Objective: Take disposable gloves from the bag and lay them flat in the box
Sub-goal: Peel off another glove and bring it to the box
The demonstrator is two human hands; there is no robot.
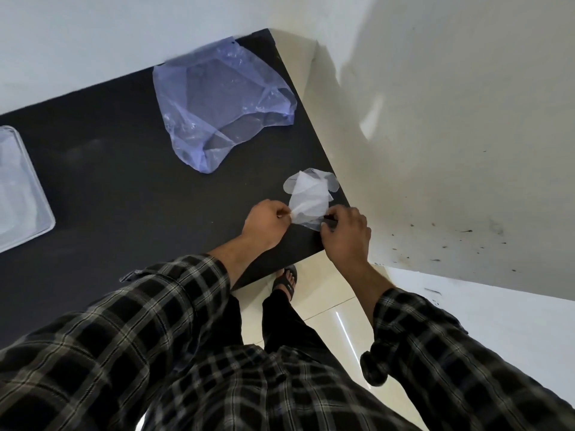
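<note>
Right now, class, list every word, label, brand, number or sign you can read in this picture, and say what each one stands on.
None: no readable text appears anywhere.
Blue plastic bag: no print visible.
Clear glove, pinched by the left hand and right hand: plain, unmarked.
Clear box at the table's left edge: no label visible.
Sandal: a small pale mark on the strap, too small to read.
</note>
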